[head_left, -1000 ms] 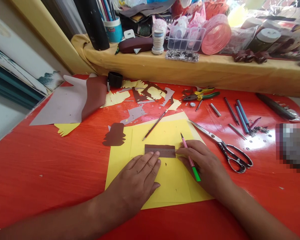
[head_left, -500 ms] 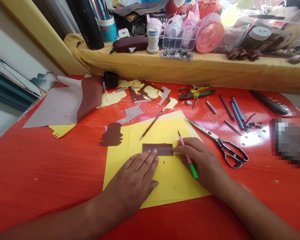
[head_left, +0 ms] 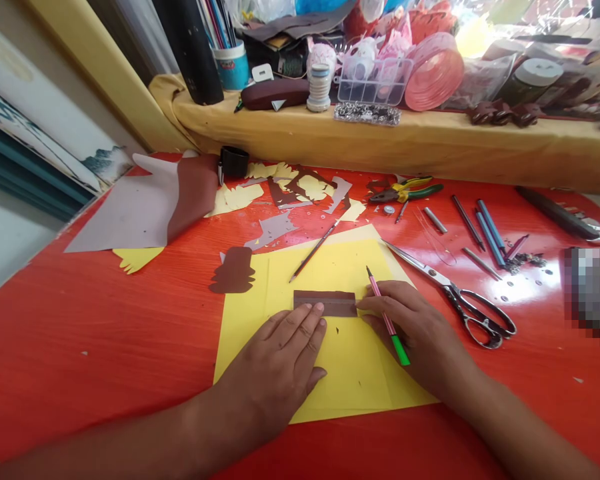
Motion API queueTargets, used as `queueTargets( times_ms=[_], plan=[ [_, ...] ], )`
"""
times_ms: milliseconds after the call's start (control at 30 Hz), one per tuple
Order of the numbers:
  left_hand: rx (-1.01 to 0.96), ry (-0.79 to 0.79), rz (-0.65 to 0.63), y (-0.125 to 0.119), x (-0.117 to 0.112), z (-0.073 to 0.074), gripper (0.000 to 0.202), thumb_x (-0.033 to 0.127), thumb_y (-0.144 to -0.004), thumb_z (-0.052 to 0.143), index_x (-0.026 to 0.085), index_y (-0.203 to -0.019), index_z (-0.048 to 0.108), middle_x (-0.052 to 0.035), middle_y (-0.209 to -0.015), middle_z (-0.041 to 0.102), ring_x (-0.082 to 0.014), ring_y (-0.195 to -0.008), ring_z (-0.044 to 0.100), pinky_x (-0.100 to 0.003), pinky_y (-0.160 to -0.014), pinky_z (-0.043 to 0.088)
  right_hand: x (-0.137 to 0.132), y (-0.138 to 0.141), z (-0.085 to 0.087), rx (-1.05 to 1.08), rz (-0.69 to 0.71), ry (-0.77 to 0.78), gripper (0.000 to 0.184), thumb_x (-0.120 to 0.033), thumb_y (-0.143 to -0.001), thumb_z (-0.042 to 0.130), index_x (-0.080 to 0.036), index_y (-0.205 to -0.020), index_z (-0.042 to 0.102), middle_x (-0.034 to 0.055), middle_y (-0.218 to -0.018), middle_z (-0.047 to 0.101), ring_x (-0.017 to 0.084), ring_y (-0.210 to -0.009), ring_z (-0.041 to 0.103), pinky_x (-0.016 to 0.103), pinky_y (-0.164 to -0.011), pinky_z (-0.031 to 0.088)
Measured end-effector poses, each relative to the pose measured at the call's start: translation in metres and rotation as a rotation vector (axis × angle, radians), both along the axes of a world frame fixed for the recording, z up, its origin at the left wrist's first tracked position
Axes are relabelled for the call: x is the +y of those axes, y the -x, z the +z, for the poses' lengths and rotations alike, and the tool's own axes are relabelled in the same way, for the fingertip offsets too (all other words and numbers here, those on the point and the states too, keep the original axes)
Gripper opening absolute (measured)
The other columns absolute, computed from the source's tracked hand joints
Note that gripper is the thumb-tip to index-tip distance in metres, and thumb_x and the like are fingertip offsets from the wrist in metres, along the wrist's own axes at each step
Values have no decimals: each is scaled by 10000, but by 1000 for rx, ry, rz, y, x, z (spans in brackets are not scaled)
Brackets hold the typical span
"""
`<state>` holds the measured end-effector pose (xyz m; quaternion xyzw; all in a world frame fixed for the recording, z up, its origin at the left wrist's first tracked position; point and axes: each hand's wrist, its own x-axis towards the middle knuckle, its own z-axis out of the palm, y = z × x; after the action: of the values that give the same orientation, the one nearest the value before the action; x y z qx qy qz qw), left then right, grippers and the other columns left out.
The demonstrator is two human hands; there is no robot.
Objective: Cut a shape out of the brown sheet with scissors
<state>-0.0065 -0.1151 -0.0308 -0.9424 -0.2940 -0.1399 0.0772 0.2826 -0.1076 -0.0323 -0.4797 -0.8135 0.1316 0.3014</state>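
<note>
A small brown rectangular strip (head_left: 331,304) lies on yellow paper (head_left: 347,393) in front of me. My left hand (head_left: 285,357) rests flat, its fingertips pressing on the strip's lower left edge. Between the fingers of my right hand (head_left: 413,327) is a pink felt-tip pen (head_left: 384,307), its dark tip pointing up and away and its green end toward me. That hand's fingertips touch or nearly touch the strip's right end. A brown cut-out with wavy sides (head_left: 234,270) lies at the paper's upper left. Beyond the strip rests a pencil (head_left: 314,251).
Large scissors (head_left: 453,293) lie at the right, partly by the paper. Behind are pliers (head_left: 405,192), several pens (head_left: 490,237) and paper scraps (head_left: 275,228). A rolled brown-and-grey sheet (head_left: 130,213) sits at left. A cloth-covered ledge (head_left: 330,147) with containers bounds the back.
The whole view has shifted a little, so everything appears farther right. My hands, the strip and the pen keep nearly the same places relative to one another.
</note>
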Motion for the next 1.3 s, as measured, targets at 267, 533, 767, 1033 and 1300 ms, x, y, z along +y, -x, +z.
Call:
queueTargets(
  times_ms=[267,533,767,1033,1300],
  plan=[
    [-8,7,-5,0,0,3,483,367,-1184,513,43,-1513,656,-199,-1585,707,-328,-1434,682,-467,-1187,479,1,1,8,-29,14,-1,290,-62,-1094,575,-255,-1184,772,138,-1149,812,325,-1057,792,464,-839,667],
    [-41,22,10,-1,0,2,456,344,-1184,505,61,-1502,668,-171,-1572,723,-317,-1425,683,-467,-1192,482,2,2,10,3,19,20,289,-59,-1096,585,-270,-1193,757,126,-1147,815,318,-1063,792,471,-858,674],
    [-39,58,4,-1,2,3,448,334,-1171,532,62,-1497,676,-172,-1581,716,-320,-1451,663,-469,-1218,472,1,0,8,4,5,45,278,-70,-1104,580,-258,-1208,757,131,-1165,817,337,-1125,787,486,-889,674],
    [-37,113,10,1,2,3,478,348,-1154,585,68,-1535,657,-165,-1626,682,-313,-1508,616,-455,-1267,434,2,-2,6,4,-7,58,275,-84,-1099,601,-267,-1224,764,128,-1203,831,333,-1109,807,472,-909,679],
    [-67,130,-1,1,2,3,479,325,-1140,606,51,-1529,658,-174,-1616,688,-316,-1513,603,-456,-1293,397,2,-2,10,-12,-12,49,255,-108,-1114,592,-263,-1203,774,131,-1192,841,318,-1096,823,442,-890,684]
  ],
)
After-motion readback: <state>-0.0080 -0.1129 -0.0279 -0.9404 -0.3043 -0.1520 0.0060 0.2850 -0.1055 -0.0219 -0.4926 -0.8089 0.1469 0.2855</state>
